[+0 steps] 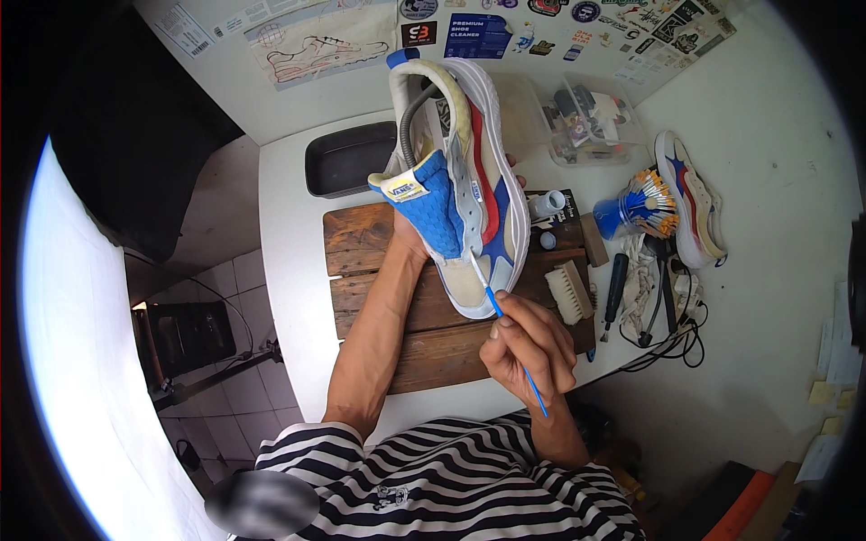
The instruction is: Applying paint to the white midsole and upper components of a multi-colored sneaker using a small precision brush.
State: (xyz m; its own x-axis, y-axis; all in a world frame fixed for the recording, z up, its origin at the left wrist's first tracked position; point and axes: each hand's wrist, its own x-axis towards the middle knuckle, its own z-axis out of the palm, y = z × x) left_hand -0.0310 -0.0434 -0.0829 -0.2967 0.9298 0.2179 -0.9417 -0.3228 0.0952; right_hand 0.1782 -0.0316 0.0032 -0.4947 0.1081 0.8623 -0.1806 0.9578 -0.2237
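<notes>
A white, blue and red sneaker (492, 194) is held up over a wooden board, toe toward me and its blue tongue (433, 207) folded out. My left hand (410, 236) grips it from behind; most of its fingers are hidden, with fingertips showing past the far side. In my right hand (532, 347) a thin blue paintbrush (492, 300) is pinched between the fingers. Its pale tip meets the shoe at the lower end of the lace panel, near the toe. A grey flexible tube (415, 117) curves inside the shoe's opening.
Under the shoe lies a slatted wooden board (361, 239). Behind it sits a black tray (347, 160). To the right are a small open bottle (547, 206), a bristle brush (568, 293), a cup of blue-and-orange sticks (636, 212), another sneaker (690, 198) and a clear box (591, 122).
</notes>
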